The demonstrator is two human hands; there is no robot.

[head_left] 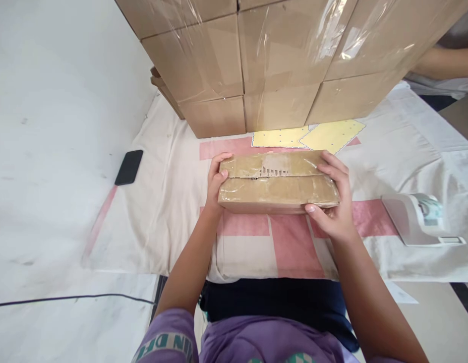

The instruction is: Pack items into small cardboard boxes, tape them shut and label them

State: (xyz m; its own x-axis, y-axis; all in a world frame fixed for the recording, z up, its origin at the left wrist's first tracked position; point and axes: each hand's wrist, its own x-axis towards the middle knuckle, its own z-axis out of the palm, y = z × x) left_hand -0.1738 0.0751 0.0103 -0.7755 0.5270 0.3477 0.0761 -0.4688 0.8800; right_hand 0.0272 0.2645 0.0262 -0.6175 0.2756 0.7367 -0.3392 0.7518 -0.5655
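Observation:
A brown cardboard box (275, 189) with clear tape over its top seam is held between my two hands above the cloth-covered table. Torn paper shows along the middle of the seam. My left hand (218, 179) grips the box's left end, thumb on top near the seam. At the other end my right hand (335, 196) wraps round the right side, with its thumb at the near lower edge and its fingers over the far top corner. The underside of the box is hidden.
Stacked cardboard boxes (215, 60) wrapped in clear film stand at the back. Yellow paper sheets (332, 135) lie before them. A black phone (129, 167) rests at left, a white tape dispenser (423, 219) at right. Another person's arm (446, 63) shows behind the stack at far right.

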